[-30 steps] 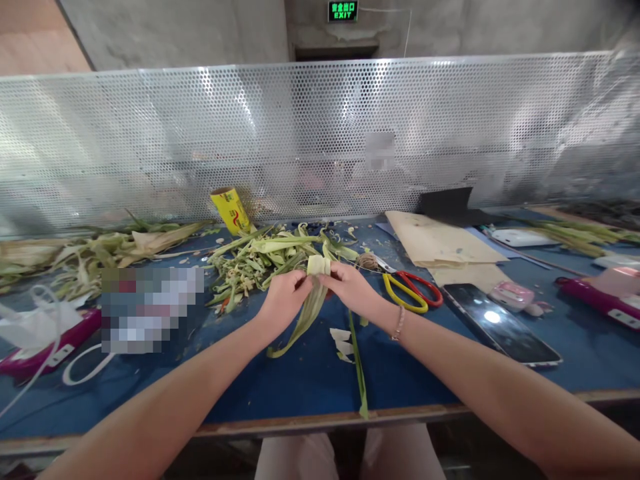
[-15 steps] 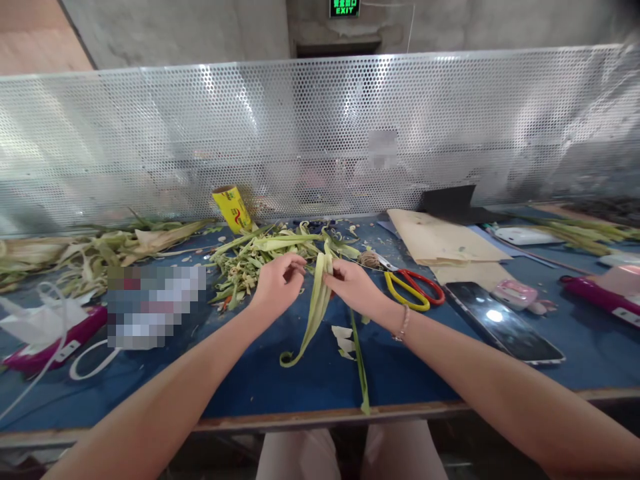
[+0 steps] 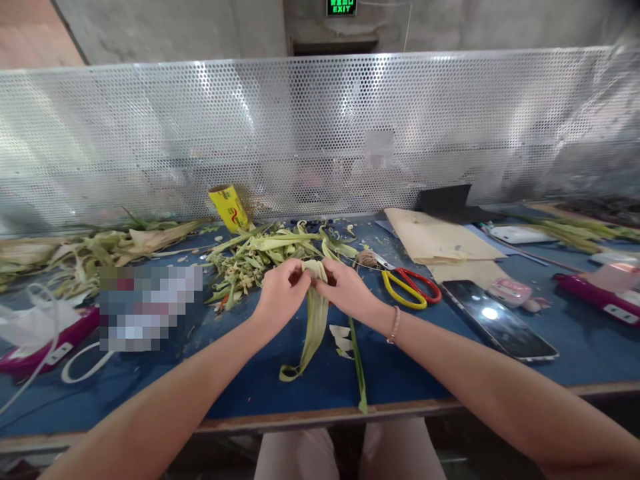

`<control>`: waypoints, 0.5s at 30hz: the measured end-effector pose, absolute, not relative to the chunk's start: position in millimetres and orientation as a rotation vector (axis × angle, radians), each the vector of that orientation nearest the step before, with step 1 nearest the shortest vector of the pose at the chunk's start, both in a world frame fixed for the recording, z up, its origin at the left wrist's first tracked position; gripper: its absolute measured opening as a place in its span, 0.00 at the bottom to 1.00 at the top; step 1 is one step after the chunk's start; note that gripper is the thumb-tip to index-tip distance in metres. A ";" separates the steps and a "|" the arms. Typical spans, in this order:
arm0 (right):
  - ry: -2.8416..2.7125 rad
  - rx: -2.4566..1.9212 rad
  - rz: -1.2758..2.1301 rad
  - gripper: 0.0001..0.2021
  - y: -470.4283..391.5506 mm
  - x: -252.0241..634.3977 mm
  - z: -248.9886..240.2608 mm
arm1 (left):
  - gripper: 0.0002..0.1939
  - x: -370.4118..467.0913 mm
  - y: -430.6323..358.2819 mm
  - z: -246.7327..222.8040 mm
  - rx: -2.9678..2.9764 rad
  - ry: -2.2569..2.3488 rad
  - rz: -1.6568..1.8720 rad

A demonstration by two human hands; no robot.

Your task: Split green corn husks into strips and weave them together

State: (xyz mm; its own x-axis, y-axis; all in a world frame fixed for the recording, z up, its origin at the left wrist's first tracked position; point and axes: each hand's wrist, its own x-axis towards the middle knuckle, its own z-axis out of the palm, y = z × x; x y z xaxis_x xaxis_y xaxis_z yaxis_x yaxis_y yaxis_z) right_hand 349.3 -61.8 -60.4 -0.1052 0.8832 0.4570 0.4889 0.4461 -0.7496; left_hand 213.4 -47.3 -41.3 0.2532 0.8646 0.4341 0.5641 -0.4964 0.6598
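A pale green corn husk strip [image 3: 315, 323] hangs from between my hands, its curled lower end near the table. My left hand [image 3: 283, 290] pinches the folded top of the strip from the left. Opposite it, my right hand [image 3: 347, 290] grips the same fold, thumb and fingers closed. The two hands nearly meet, so part of the fold is hidden. Behind them lies a heap of cut husk pieces [image 3: 260, 250]. A long green strip [image 3: 359, 373] and a few pale scraps [image 3: 341, 340] rest on the blue table below my right hand.
Scissors with red and yellow handles [image 3: 407, 293] lie right of my hands, beside a twine ball [image 3: 367, 259]. Further right are a phone [image 3: 495, 320] and brown paper [image 3: 440, 237]. A yellow tube [image 3: 230, 208] stands before the perforated metal screen [image 3: 320, 133]. More husks [image 3: 100, 253] lie left.
My left hand has moved right and closed on the husk strip beside my right hand. The strip's top is now folded over between both hands.
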 end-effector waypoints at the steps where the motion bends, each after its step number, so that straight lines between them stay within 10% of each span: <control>1: -1.752 -1.190 0.511 0.10 -62.1 349.3 -59.9 | 0.08 213.4 -48.3 -40.1 2.125 1.281 1.096; 10: -1.754 -1.150 0.494 0.11 -55.2 359.8 -60.5 | 0.07 217.6 -41.9 -43.5 1.547 0.929 1.042; 15: -1.462 -0.896 1.146 0.14 -50.6 358.8 -63.2 | 0.08 220.0 -39.6 -50.3 1.146 0.809 1.038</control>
